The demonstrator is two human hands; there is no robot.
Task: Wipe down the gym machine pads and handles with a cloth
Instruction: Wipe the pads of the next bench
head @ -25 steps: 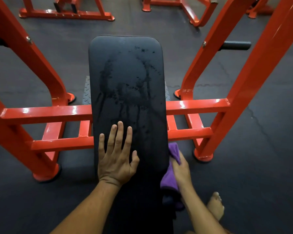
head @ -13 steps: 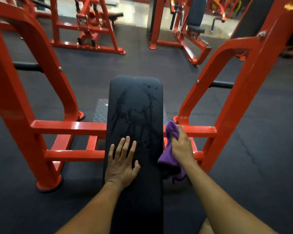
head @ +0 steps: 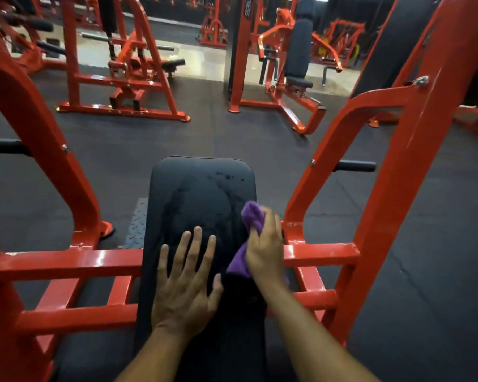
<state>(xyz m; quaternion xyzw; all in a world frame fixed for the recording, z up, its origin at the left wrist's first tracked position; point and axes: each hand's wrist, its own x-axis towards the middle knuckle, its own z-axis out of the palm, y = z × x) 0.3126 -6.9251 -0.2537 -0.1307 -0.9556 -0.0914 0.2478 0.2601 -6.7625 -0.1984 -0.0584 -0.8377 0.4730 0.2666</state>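
A long black bench pad [head: 199,194] runs away from me down the middle, with wet streaks and drops on its far half. My left hand [head: 186,282] lies flat on the pad with fingers spread. My right hand [head: 265,249] grips a bunched purple cloth [head: 253,216] at the pad's right edge; the cloth's upper end touches the pad and its tail hangs below the hand. Black handles stick out from the red frame at the left [head: 6,146] and at the right [head: 356,166].
Red steel uprights [head: 47,150] and cross bars [head: 66,261] flank the pad closely on both sides. A diamond-plate footplate [head: 137,224] lies left of the pad. Other red machines [head: 124,78] stand on the dark rubber floor [head: 204,133] beyond.
My right hand has carried the purple cloth up from beside the pad's lower right edge onto the pad's right side. The view has tilted up. My left hand stays pressed on the pad.
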